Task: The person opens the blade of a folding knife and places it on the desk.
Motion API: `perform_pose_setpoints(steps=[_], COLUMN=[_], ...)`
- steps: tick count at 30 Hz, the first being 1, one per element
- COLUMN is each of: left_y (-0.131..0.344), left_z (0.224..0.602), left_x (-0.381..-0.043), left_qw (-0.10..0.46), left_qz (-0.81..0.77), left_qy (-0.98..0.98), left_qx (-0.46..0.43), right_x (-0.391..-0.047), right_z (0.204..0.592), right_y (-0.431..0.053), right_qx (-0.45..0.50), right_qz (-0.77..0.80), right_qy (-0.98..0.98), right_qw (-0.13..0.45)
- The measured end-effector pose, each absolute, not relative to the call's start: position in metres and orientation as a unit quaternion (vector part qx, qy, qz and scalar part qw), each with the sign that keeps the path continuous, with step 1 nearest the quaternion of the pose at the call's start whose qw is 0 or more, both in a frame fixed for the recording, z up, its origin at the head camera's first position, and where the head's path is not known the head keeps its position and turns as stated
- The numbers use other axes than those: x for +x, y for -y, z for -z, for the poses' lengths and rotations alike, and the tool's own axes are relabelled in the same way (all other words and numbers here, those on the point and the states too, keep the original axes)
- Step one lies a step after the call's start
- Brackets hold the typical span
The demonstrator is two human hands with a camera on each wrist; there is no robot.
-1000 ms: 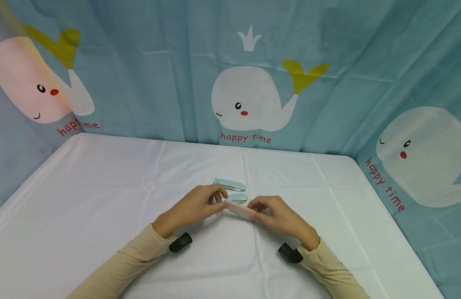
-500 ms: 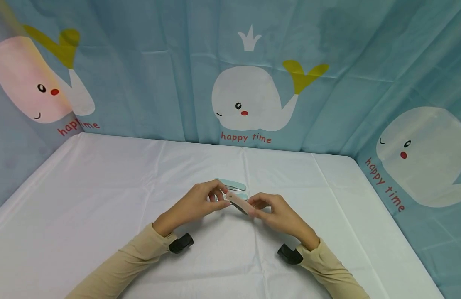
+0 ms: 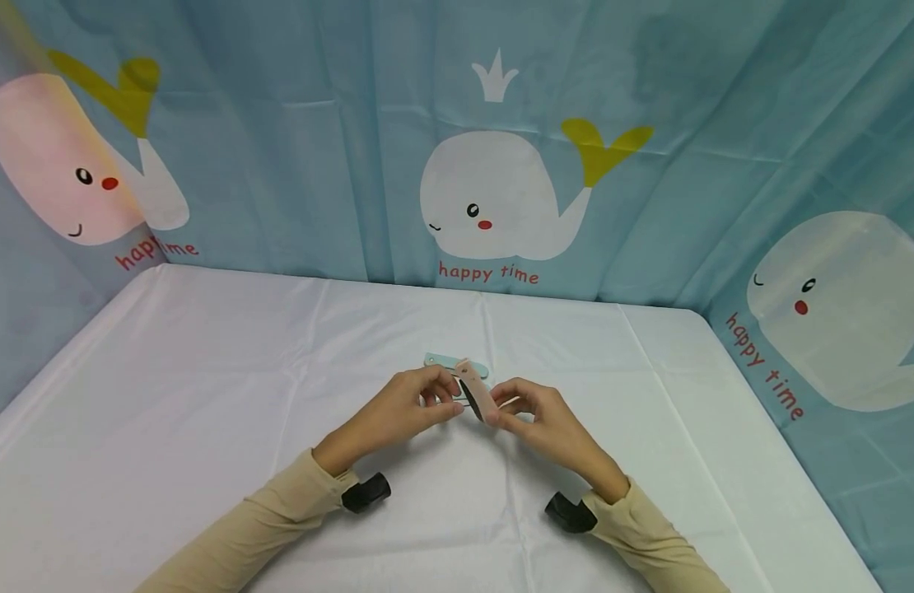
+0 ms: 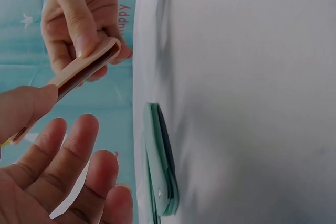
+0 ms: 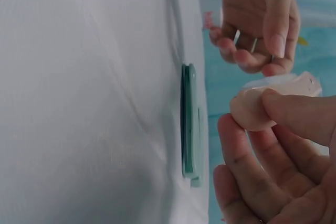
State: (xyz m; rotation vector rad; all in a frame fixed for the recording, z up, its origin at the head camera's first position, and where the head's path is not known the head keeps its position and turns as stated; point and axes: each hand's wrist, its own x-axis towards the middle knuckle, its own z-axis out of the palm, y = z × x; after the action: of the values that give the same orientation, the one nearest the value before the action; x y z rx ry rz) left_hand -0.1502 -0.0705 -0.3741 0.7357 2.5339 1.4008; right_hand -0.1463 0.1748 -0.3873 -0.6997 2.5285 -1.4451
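Observation:
My right hand (image 3: pixel 542 420) pinches the lower end of a pale pink folding knife (image 3: pixel 477 391) between thumb and fingers. The knife is tilted above the table, its rivet end up and its dark slot toward the left. Close by its left side, my left hand (image 3: pixel 405 412) has loosely bent fingers; in the right wrist view that hand (image 5: pixel 262 30) looks apart from the pink handle (image 5: pixel 291 87). Behind the hands lie two teal folding knives; the farther teal knife (image 3: pixel 445 361) is partly covered, the nearer mostly hidden. The left wrist view shows a teal knife (image 4: pixel 160 166) on the cloth.
A white cloth (image 3: pixel 205 395) with creases covers the table. Blue curtains (image 3: pixel 316 165) with whale prints hang along its back and sides. A black wrist camera (image 3: pixel 366 492) sits on the left cuff, another wrist camera (image 3: pixel 571 512) on the right.
The pink knife has turned from nearly level to steeply tilted, its left end rising. My left fingers, at that end before, have come off it; my right hand keeps its hold.

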Motion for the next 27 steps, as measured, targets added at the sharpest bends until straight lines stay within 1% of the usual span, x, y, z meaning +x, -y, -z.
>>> perform_pose_setpoints(steps=[13,22,27], left_y=[0.065,0.063,0.063], left_z=[0.380,0.381,0.381], left_x=[-0.149,-0.148,-0.148], left_qw=[0.092,0.122,0.129], left_qz=[-0.471,-0.483,-0.481], left_qy=[-0.840,-0.828,-0.828], left_qx=[0.253,0.259,0.257], right_x=[-0.139,-0.136,-0.135], right_z=[0.384,0.385,0.384], right_y=[-0.168,-0.164,-0.163], right_qx=[-0.212,-0.200,-0.203], right_qz=[0.519,0.537,0.539], right_qy=[-0.822,-0.811,-0.808], right_qw=[0.098,0.119,0.122])
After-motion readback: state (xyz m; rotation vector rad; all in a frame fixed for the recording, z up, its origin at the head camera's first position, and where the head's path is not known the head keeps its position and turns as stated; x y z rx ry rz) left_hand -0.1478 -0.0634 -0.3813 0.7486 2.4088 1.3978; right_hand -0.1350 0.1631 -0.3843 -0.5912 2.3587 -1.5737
